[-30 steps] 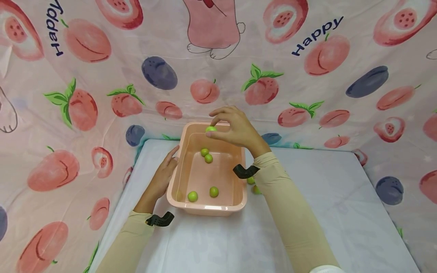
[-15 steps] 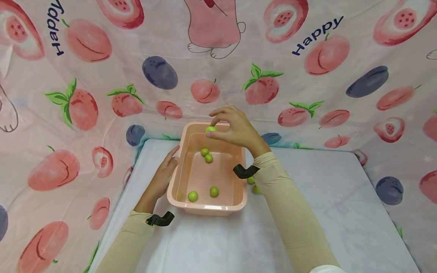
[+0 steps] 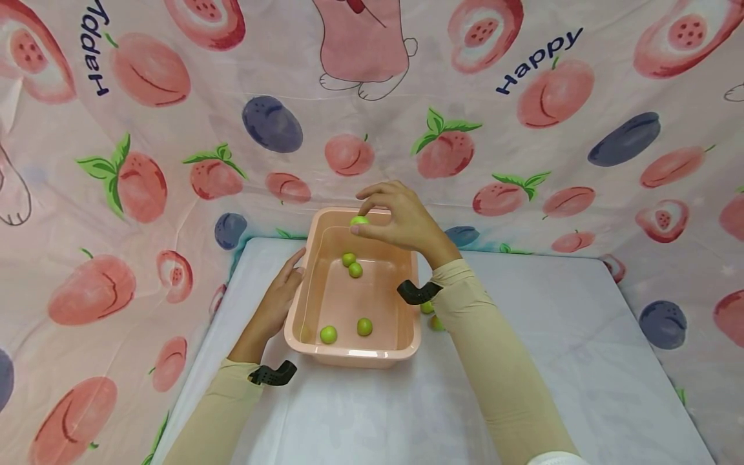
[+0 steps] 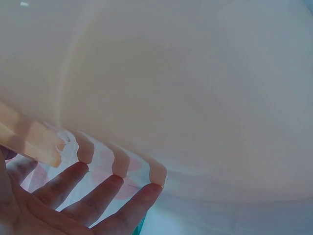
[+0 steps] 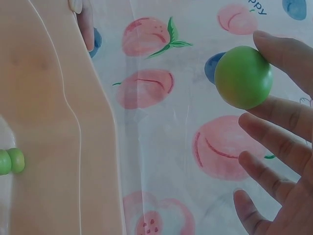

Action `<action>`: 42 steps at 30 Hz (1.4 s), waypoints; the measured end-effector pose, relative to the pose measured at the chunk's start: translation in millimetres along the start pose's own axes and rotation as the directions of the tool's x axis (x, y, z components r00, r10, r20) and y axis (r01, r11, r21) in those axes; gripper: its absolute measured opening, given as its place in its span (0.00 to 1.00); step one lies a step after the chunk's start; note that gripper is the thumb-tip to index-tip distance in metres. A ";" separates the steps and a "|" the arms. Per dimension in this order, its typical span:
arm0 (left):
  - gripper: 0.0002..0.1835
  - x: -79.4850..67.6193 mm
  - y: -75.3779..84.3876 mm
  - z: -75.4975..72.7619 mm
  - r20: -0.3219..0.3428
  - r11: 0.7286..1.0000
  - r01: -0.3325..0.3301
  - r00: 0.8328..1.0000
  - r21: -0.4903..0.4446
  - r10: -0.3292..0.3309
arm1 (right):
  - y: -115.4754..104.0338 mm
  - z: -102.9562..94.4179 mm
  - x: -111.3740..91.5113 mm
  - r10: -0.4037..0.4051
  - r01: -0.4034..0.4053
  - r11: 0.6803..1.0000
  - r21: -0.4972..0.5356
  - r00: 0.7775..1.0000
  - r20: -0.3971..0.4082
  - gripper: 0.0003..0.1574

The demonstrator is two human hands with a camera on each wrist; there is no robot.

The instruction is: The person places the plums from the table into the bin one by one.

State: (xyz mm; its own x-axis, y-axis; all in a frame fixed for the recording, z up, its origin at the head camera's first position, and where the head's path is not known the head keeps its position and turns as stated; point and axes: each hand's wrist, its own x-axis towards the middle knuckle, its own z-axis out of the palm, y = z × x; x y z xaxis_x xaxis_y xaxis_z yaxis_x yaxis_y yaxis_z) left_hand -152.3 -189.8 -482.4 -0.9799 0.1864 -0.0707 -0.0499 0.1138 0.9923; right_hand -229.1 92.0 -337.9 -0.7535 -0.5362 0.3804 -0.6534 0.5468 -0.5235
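A peach-pink plastic basin (image 3: 366,354) stands on the table, tilted slightly in the head view, with several small round green balls inside. Two of these balls (image 3: 351,265) touch near the far end; another ball (image 3: 364,327) and a further one (image 3: 328,334) lie apart near the front. My left hand (image 3: 278,300) rests against the basin's left side; in the left wrist view its straight, spread fingers (image 4: 139,205) touch the outer wall. My right hand (image 3: 401,216) pinches a green ball (image 5: 243,77) between thumb and fingertips, above the basin's far end.
Just right of the basin, partly hidden by my right wrist, lie more green balls (image 3: 437,323). A white cloth covers the table (image 3: 552,361). Behind and at both sides hangs a fruit-print curtain (image 3: 383,123), close to the basin's far edge.
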 end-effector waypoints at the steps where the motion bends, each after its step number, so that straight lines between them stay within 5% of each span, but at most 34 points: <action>1: 0.31 -0.1 0.3 0.2 0.000 1.000 0.001 1.000 -0.002 -0.001 | 0.1 -0.1 -0.1 0.001 -0.001 1.000 0.000 1.000 0.000 0.18; 22: 0.31 1.0 0.5 2.0 -0.013 0.999 0.025 1.000 0.025 -0.025 | 11.9 -6.9 -11.5 0.001 -0.002 1.000 -0.017 1.000 -0.030 0.19; 42: 0.30 1.7 0.3 0.7 0.002 0.999 0.039 0.999 0.005 -0.039 | 67.0 -30.5 -67.1 0.173 -0.176 0.984 -0.026 0.981 -0.092 0.20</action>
State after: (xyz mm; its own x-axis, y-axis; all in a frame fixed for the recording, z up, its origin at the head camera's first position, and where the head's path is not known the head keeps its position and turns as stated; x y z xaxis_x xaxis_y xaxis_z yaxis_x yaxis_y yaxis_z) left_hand -153.8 -188.8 -482.2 -0.9769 0.1838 -0.1091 -0.0866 0.1261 0.9882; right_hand -224.5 184.3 -375.3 -0.8587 -0.3720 0.3525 -0.5121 0.6490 -0.5627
